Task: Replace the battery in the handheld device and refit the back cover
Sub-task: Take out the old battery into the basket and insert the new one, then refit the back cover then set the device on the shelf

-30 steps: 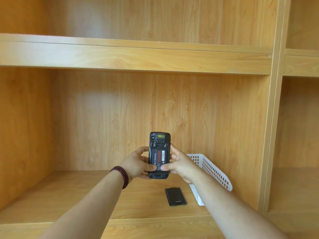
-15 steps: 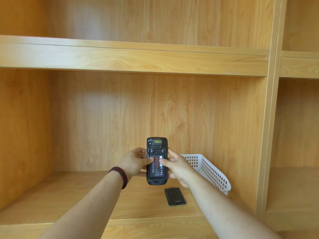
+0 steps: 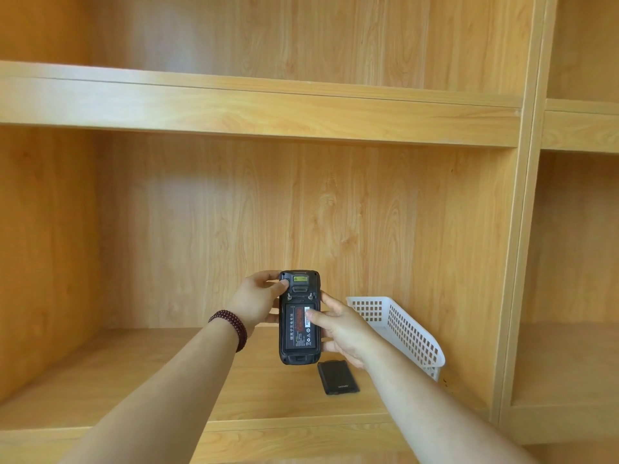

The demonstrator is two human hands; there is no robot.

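Note:
I hold a black handheld device (image 3: 299, 356) upright with its back toward me and its cover off. A battery (image 3: 296, 331) with a red and white label sits in the open bay. My left hand (image 3: 254, 301) grips the device's upper left side, thumb on its top corner. My right hand (image 3: 345, 329) holds the right side, and its thumb presses on the battery label. The black back cover (image 3: 337, 377) lies flat on the wooden shelf (image 3: 134, 380) just below and right of the device.
A white perforated plastic basket (image 3: 408, 333) leans against the right wall of the shelf bay, behind my right hand. A shelf board (image 3: 254, 108) runs overhead. A vertical divider (image 3: 522, 262) separates another bay on the right.
The device has dropped slightly lower. My left thumb has slid up from the battery to the device's top corner, and my right thumb has moved up the battery label.

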